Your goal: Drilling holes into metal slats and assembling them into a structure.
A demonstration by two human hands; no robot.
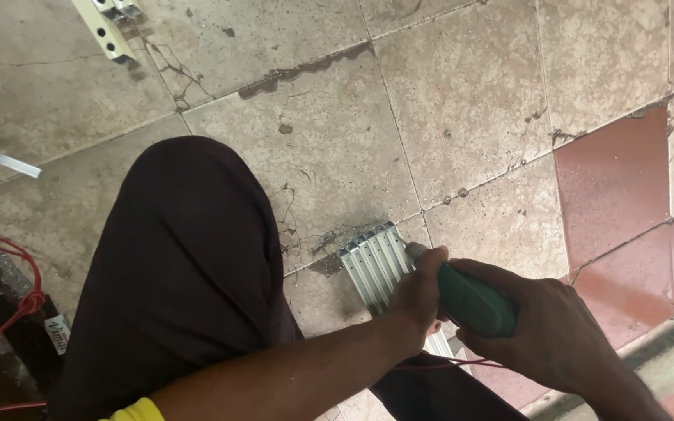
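A bundle of several white ribbed strips (372, 263) lies side by side on the stone floor, just right of my bent knee in dark trousers (185, 265). My left hand (419, 295) reaches across from the lower left and presses down on the near end of the bundle. In my right hand (544, 331) is a green-handled screwdriver (473, 300). Its metal neck points up and left at the strips, right beside my left thumb. The tip is hidden behind my left hand.
A white bracket with holes (107, 30) lies at the top left, and a short white strip (5, 161) rests at the left edge. Red wire (11, 304) loops over dark clutter at the lower left. Red floor tiles (614, 183) and a raised kerb (665, 355) are on the right.
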